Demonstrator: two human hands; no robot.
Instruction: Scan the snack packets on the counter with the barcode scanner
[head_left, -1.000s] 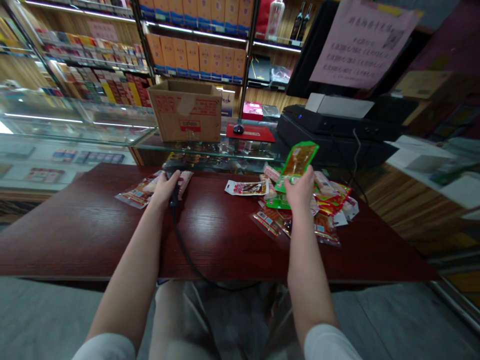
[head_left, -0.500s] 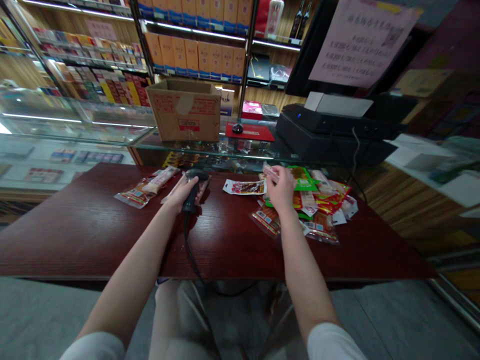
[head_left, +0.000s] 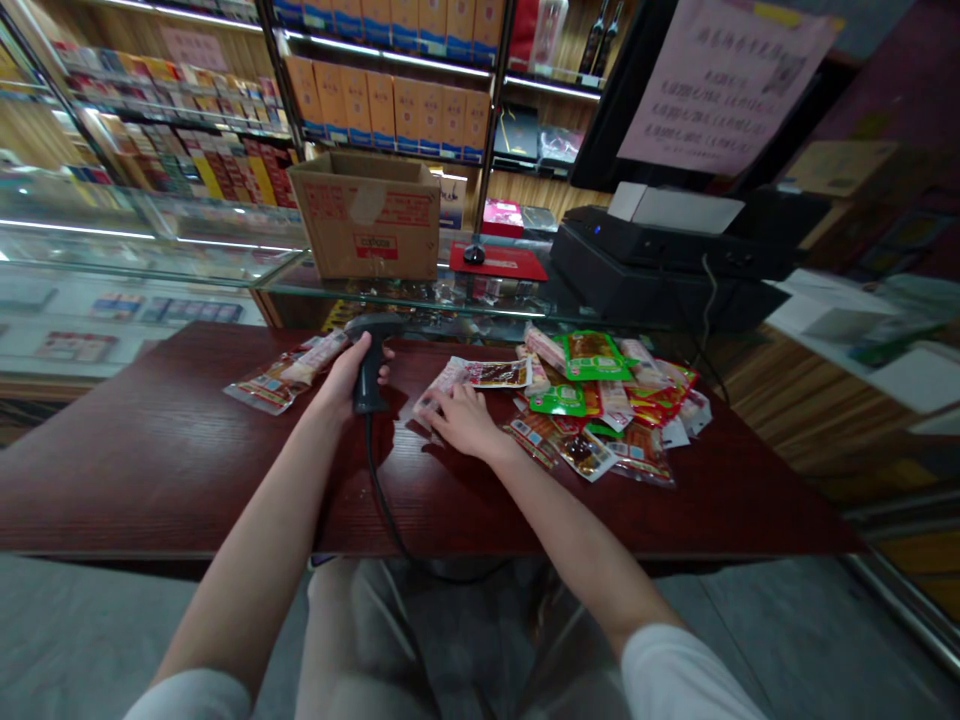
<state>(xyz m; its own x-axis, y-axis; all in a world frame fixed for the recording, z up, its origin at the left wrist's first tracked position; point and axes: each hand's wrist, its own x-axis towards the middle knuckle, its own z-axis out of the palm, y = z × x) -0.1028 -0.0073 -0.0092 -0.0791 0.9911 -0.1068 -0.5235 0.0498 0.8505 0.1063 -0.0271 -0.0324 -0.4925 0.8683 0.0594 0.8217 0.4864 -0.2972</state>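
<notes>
Tabletop: from the scanner, a wide passage lay at 8 o'clock, beyond the left forearm.
Cable: crossed 6 o'clock; open wood lay between it and the right forearm.
Snack pile: blocked 3 o'clock, past the right hand.
Left packets: obstructed 9 o'clock.
Box: stood at 12 o'clock.

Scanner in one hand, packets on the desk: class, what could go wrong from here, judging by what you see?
The cable runs from the scanner past the desk's near edge; a moving forearm might snag it.
The right hand touches a clear packet beside the white packet, and could nudge both.
The pile overlaps loosely; tugging one might slide others.
</notes>
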